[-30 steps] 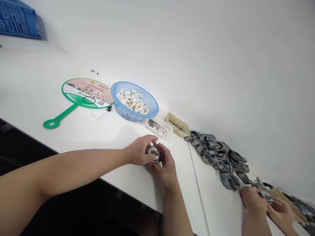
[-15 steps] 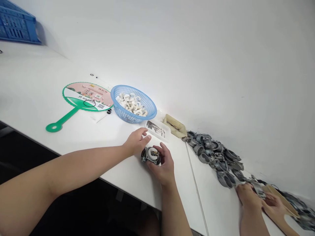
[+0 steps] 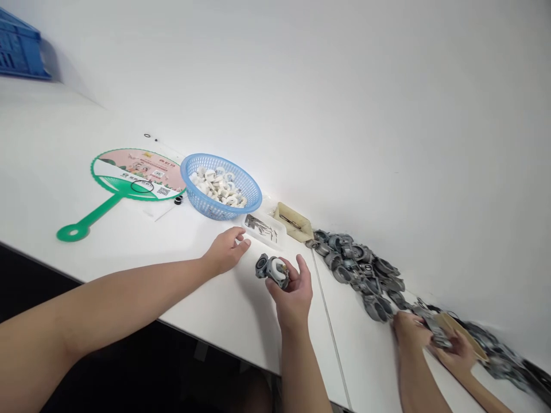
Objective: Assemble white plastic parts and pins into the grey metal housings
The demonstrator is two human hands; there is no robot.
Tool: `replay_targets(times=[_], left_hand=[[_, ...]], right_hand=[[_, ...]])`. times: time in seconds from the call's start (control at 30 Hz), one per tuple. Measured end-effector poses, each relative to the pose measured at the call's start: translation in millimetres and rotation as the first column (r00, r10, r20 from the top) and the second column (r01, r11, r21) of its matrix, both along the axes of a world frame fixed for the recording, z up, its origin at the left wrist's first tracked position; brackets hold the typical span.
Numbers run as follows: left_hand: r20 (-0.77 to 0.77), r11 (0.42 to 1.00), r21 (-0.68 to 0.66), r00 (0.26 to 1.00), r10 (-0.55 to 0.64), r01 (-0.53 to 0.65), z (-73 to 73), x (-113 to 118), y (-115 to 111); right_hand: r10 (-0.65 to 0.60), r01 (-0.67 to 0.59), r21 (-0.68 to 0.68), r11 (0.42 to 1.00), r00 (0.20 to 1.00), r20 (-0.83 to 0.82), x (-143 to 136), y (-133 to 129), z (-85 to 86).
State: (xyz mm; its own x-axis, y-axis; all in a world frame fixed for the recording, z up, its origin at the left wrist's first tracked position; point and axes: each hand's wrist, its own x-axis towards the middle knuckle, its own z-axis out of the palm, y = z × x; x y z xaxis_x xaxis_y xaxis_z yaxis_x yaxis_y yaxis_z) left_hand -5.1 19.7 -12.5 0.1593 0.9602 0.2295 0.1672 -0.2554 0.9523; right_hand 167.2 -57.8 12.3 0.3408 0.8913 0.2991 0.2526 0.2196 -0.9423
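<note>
My right hand (image 3: 291,295) grips a grey metal carburetor (image 3: 272,271) with a white plastic float ring set in it, held over the white table. A round dark opening on the carburetor faces left. To its left, my left hand (image 3: 227,250) is apart from it, thumb and forefinger separated, with nothing visible between them. Just beyond that hand lies a clear tray (image 3: 279,240) of thin metal pins (image 3: 260,226). Behind it stands a blue plastic basket (image 3: 215,212) full of white float rings (image 3: 219,186).
A beige tray (image 3: 306,234) sits by the wall, beside a pile of grey metal carburetor parts (image 3: 359,258). At right, another person's hands (image 3: 411,332) hold a metal part. A green-handled fan (image 3: 101,215) lies left; a blue crate (image 3: 21,51) stands at the far left.
My right hand has shifted the carburetor a little right and turned it, so its round opening shows more. My left hand is now farther from it. The whole view has shifted slightly.
</note>
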Motion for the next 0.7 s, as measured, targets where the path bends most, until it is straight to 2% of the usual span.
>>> replay_targets(times=[0.13, 0.27, 0.33, 0.43, 0.6, 0.7], left_hand=[[-0.014, 1.0, -0.008, 1.0, -0.018, 0.018, -1.9, -1, -2], [-0.045, 0.999, -0.033, 0.999, -0.017, 0.016, -4.4, -2, -4], [-0.065, 0.999, -0.05, 0.998, -0.012, 0.009, -4.5, -2, -5], [-0.098, 0.997, -0.077, 0.995, -0.015, 0.007, -3.4, -3, -7], [-0.138, 0.997, -0.075, 0.99, -0.02, 0.01, -2.3, -4, -7], [-0.154, 0.996, -0.085, 0.988, -0.016, 0.003, -1.8, -5, -7]], right_hand=[[-0.112, 0.112, 0.041, 0.993, 0.994, 0.004, 36, 0, 7.5], [-0.287, 0.284, 0.043, 0.958, 0.95, 0.121, 96, -7, 10.5], [-0.431, 0.441, 0.008, 0.897, 0.873, 0.226, 130, -17, 13.4], [-0.606, 0.647, -0.017, 0.762, 0.723, 0.331, 175, -36, 22.3], [-0.724, 0.777, 0.0, 0.629, 0.587, 0.363, 226, -63, 37.7], [-0.763, 0.828, 0.0, 0.56, 0.516, 0.39, 243, -71, 35.1]])
